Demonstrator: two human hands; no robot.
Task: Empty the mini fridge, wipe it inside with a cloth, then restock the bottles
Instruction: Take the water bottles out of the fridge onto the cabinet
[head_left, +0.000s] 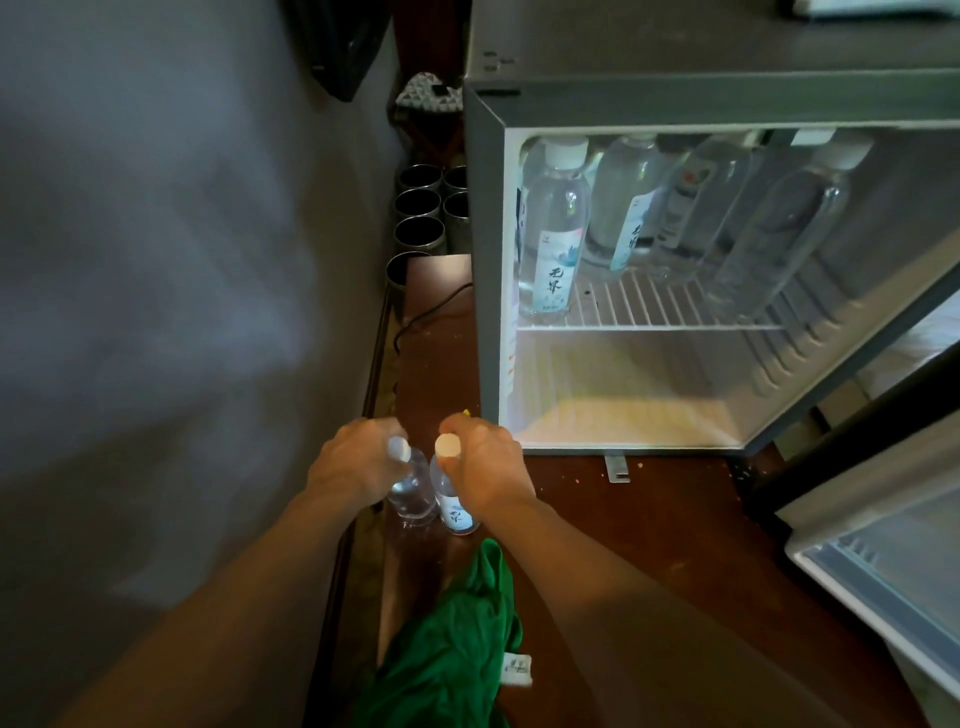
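The mini fridge (488, 291) stands open on a dark wooden surface (649, 545). Several clear water bottles (553, 228) stand on its upper wire shelf (649, 326); the lower compartment holds nothing. Left of the fridge's front corner, my left hand (353, 460) grips the neck of one water bottle (413, 491). Beside it my right hand (485, 467) grips the neck of a second, labelled bottle (456, 512). Both bottles stand upright, side by side, low over or on the wood. A crumpled green cloth (457, 644) lies just below them, towards me.
The fridge door (883, 561) hangs open at the right. Several dark metal cups (420, 205) are lined up behind the wooden surface, left of the fridge, with a black cable (431, 306) trailing past them. A grey wall fills the left side.
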